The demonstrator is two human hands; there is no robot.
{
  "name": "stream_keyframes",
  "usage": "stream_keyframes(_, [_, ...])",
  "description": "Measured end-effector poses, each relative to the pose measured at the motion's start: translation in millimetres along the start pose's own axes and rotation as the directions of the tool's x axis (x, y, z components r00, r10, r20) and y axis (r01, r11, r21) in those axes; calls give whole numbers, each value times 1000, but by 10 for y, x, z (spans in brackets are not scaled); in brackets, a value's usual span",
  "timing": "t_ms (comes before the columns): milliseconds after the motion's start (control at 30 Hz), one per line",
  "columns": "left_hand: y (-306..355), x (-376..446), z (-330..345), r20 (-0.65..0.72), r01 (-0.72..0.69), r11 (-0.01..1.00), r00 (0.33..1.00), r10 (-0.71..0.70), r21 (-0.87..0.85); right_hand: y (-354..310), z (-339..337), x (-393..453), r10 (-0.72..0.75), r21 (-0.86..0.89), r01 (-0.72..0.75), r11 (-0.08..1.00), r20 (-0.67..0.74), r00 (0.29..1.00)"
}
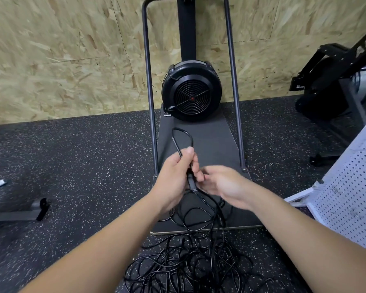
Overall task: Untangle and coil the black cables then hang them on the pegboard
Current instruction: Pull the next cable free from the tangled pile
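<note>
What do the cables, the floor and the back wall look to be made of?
Cables: likely rubber or PVC jacket, black, slight sheen, bending in loose loops.
Floor: looks like rubber matting, matte black with pale flecks.
Wall: OSB-type wood board, with visible pressed chips and panel seams.

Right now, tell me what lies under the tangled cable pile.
Under the tangled cable pile is speckled black rubber floor; its far loops lie on the machine's dark platform. Whatever lies beneath the densest knot is covered by strands.
</note>
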State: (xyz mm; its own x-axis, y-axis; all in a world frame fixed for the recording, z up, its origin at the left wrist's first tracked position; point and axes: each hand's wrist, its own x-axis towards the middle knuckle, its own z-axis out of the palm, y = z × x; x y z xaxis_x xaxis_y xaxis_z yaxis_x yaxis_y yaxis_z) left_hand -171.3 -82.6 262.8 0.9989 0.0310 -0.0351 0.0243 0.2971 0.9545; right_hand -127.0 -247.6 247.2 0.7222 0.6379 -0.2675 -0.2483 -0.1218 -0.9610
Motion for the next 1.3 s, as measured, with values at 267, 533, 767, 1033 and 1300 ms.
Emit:
stream_keyframes(267, [168,126,-341,-142,2,997,990,-13,-80,86,280,-150,-101,-399,31,916,-157,982])
stream_keyframes(533, [110,155,-621,-211,71,995,976,-54,76,-209,293,-448,-130,-515,160,842,94,987])
stream_keyframes(767, [5,178,-479,-147,186,980,970,-195,-75,-35,221,-385,-162,-863,275,425,226,960])
stream_keyframes(1033, [-288,125,-344,-55,167,873,986,-160,458,-49,203,-274,-250,-829,157,537,21,968])
stream_keyframes(1300, [-216,117,-218,-170,114,953,983,-67,282,37,-121,-182,-122,-852,-92,515,-179,976])
